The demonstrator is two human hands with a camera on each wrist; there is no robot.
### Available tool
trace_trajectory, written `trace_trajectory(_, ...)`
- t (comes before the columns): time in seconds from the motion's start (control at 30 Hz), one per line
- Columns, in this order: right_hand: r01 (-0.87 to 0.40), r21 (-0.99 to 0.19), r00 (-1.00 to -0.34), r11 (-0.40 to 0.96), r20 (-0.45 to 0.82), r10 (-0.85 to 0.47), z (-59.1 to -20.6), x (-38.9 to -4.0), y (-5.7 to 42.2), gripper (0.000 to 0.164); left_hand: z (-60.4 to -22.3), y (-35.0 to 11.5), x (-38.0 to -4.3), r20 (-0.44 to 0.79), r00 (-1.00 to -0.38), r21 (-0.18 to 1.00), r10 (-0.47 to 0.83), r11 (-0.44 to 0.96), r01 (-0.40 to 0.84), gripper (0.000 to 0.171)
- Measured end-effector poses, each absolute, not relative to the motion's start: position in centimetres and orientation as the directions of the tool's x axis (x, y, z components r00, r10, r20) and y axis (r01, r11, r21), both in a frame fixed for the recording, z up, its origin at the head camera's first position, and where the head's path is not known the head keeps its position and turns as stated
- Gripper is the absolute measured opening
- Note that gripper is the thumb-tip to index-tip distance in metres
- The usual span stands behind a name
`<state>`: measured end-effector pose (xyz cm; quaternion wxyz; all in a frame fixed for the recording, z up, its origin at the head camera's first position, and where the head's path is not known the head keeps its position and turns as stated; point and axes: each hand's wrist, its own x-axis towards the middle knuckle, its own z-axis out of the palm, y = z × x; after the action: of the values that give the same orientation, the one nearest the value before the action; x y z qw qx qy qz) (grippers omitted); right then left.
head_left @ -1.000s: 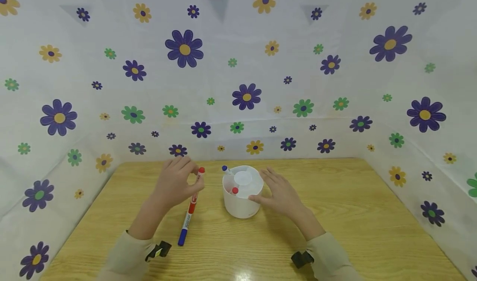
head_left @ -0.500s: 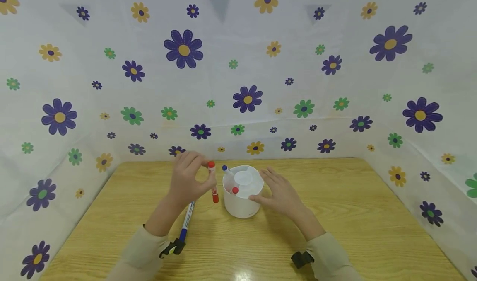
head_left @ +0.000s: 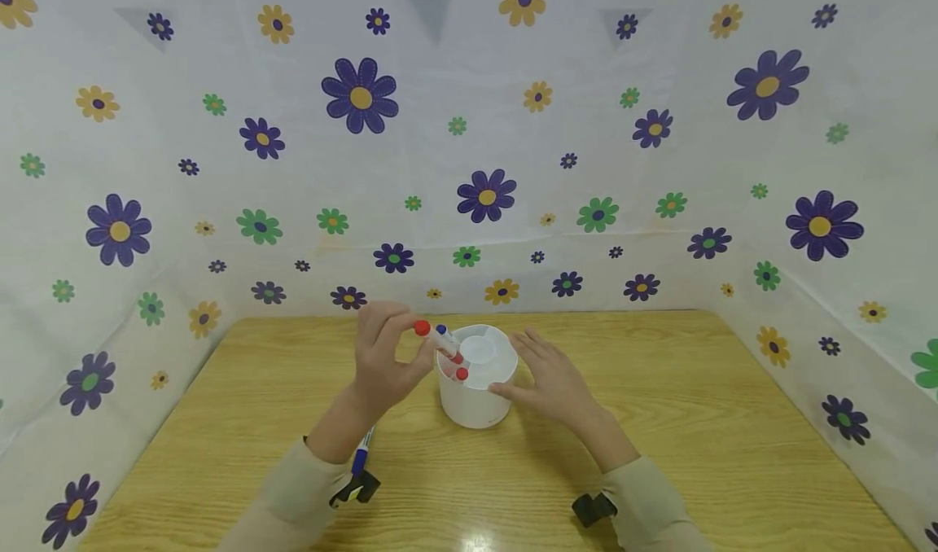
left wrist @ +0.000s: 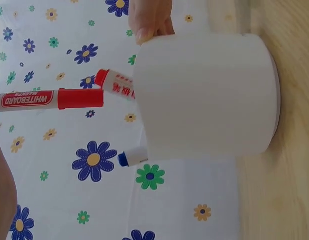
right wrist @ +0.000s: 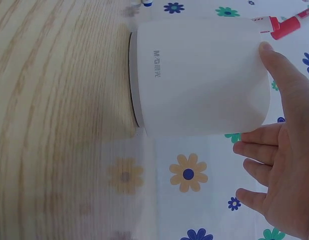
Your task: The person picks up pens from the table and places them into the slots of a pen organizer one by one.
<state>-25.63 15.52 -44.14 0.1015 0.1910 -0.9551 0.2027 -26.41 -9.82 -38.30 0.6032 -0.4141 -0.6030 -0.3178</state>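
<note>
My left hand [head_left: 388, 361] pinches a red whiteboard marker [head_left: 443, 343] between thumb and fingers. The marker slants over the left side of a round white pen holder [head_left: 475, 405], and the left wrist view shows its red end [left wrist: 80, 98] outside the rim. Inside the holder stand a red-capped marker [head_left: 462, 374] and a blue-capped marker [left wrist: 134, 156], their lower parts hidden. My right hand [head_left: 550, 377] rests against the holder's right side, thumb by the front rim, with its other fingers [right wrist: 259, 154] extended and spread.
A blue-ended marker [head_left: 361, 460] lies on the wooden table [head_left: 696, 422], partly covered by my left forearm and wrist strap [head_left: 355, 489]. White cloth [head_left: 586, 63] printed with flowers stands around the back and sides of the table.
My left hand has moved right with the red marker, from beside the blue-ended marker to the holder's rim, and tilted it towards the opening. The right hand and holder have stayed put.
</note>
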Motion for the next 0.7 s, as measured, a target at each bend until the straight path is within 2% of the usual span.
trace_trajectory(0.43, -0.425, -0.337, -0.894, 0.84, 0.302, -0.331, -44.1, -25.6, 15.5, 0.092, -40.0, -8.6, -25.9, 0.966, 0.062, -0.163, 0.252, 0.405, 0.9, 0.027)
trace_trajectory(0.7, -0.421, -0.338, -0.896, 0.841, 0.299, -0.329, -44.1, -25.5, 15.4, 0.091, -41.2, -8.6, -25.6, 0.939, 0.108, -0.242, 0.328, 0.403, 0.882, 0.022)
